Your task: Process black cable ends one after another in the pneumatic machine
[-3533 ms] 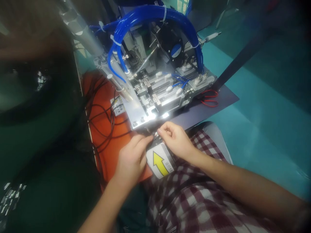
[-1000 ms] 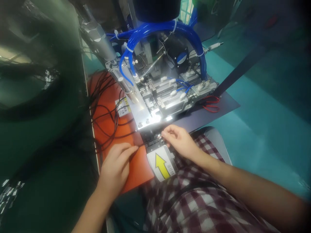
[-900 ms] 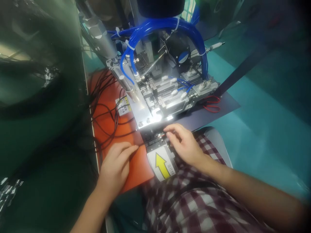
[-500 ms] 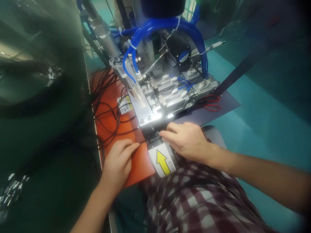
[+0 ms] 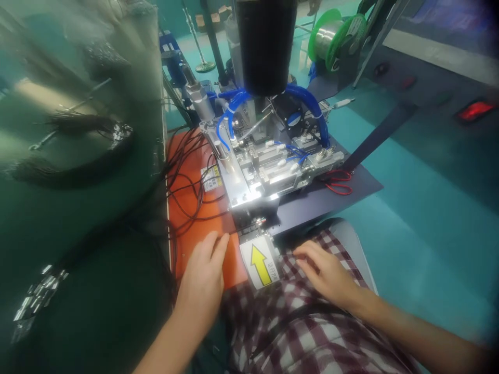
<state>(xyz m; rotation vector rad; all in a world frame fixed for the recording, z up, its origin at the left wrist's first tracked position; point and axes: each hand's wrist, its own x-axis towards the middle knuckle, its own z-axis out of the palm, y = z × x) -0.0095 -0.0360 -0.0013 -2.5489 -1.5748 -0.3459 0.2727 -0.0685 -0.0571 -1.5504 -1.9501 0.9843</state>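
Observation:
On the orange board (image 5: 230, 259), my left hand (image 5: 201, 267) has its thumb and forefinger pinched near the left side of a small metal fixture (image 5: 249, 228). A thin black cable seems to run from those fingertips toward the fixture; its far end is hard to make out. My right hand (image 5: 325, 272) hovers over my lap with bent fingers, thumb and forefinger apart and nothing visible between them. Between the hands lies a white label (image 5: 259, 262) with a yellow arrow pointing toward the machine (image 5: 273, 171), a metal assembly with blue air hoses.
Several black cables (image 5: 187, 192) sprawl across the board on the left. Bundled wires with shiny metal ends (image 5: 39, 301) lie further left. Behind are a green wire spool (image 5: 329, 39) and a black cylinder (image 5: 267, 47). A red wire loop (image 5: 339, 184) rests on the dark plate (image 5: 315, 208).
My right hand has drawn back from the fixture toward my lap, and its fingers have parted. My left hand stays near the fixture's left side. The head view has tilted up.

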